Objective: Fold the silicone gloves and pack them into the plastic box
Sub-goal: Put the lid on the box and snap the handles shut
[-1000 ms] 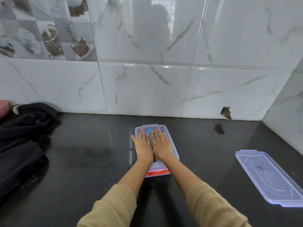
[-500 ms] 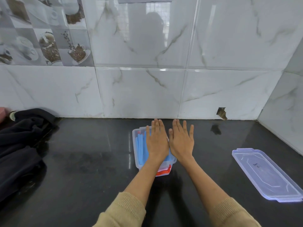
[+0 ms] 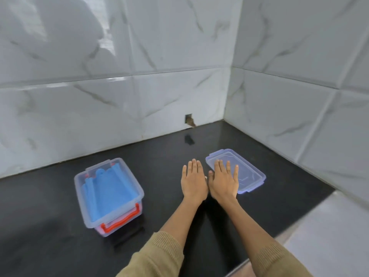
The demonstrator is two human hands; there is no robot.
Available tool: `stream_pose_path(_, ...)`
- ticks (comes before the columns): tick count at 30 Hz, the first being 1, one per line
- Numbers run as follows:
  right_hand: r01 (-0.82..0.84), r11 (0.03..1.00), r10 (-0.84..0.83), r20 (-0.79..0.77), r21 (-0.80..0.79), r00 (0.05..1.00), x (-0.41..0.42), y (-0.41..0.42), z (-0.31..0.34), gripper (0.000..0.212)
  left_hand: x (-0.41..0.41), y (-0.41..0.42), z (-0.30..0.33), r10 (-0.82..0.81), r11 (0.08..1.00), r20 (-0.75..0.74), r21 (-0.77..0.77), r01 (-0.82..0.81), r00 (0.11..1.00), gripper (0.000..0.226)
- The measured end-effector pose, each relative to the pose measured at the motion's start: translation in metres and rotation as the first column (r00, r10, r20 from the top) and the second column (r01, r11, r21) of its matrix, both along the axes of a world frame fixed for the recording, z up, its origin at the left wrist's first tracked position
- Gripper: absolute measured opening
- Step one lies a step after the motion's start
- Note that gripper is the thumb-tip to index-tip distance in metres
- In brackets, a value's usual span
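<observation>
Bright, even daylight; window glare on glossy wall tiles (image 3: 111,43); wide-angle edge bending

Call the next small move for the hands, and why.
Probably grip the lid with the right hand, which lies flat over its near end. The blue gloves already lie folded in the open plastic box; the left hand is free.

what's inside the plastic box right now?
The plastic box holds a folded blue glove filling the top. Red shows through the wall below, beside the handle, but the blue layer covers what that is. The lid lies apart, off the box.
</observation>
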State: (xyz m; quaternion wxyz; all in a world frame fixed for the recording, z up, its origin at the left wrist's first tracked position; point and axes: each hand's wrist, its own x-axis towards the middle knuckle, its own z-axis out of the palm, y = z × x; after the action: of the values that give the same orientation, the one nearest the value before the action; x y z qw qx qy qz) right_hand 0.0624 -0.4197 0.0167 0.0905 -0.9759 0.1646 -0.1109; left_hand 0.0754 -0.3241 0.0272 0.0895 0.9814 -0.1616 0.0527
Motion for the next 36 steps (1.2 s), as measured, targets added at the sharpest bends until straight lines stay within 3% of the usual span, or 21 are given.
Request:
stream_pose_path(4,0.117,0.993,-0.115,-0.081,0.013,0.990,-0.020,-0.034,-0.010,0.055,-0.010,-0.033,-0.010,-0.098,0.995,-0.074,0.004,0.098,0.992,0.059)
stream_pose_path(10,0.128,0.992,-0.125,-0.125,0.017,0.984,-0.032,-0.051,-0.017,0.043,-0.016,-0.050,-0.014,-0.126,0.992,-0.105,0.001,0.127,0.986,0.059)
stream_pose_path(14,0.140,0.990,-0.141,0.001,0.030,0.990,-0.030,-0.044,-0.019,0.026,-0.016,-0.041,-0.012,-0.098,0.995,-0.101,-0.022,0.096,0.990,0.060)
stream_pose_path(19,0.134,0.981,-0.152,0.134,0.137,0.979,-0.019,-0.013,-0.009,0.022,-0.015,-0.016,-0.014,-0.027,0.997,-0.112,-0.071,0.019,0.993,0.059)
stream_pose_path(24,-0.045,0.975,-0.012,0.256,0.217,0.967,0.009,0.047,0.022,0.018,-0.002,0.027,0.005,0.079,0.988,0.000,-0.136,-0.078,0.997,0.060)
stream_pose_path(28,-0.238,0.907,0.082,0.407,0.348,0.910,0.021,0.115,0.055,0.026,0.005,0.088,0.031,0.228,0.957,0.116,-0.208,-0.201,0.967,0.068)
stream_pose_path(33,-0.513,0.727,0.236,0.534,0.457,0.812,0.017,0.210,0.087,0.021,-0.003,0.174,0.056,0.456,0.845,0.102,-0.363,-0.394,0.884,0.062)
stream_pose_path(36,-0.625,0.588,0.250,0.620,0.513,0.744,0.005,0.259,0.097,0.025,-0.014,0.216,0.066,0.549,0.808,0.133,-0.337,-0.484,0.825,0.057)
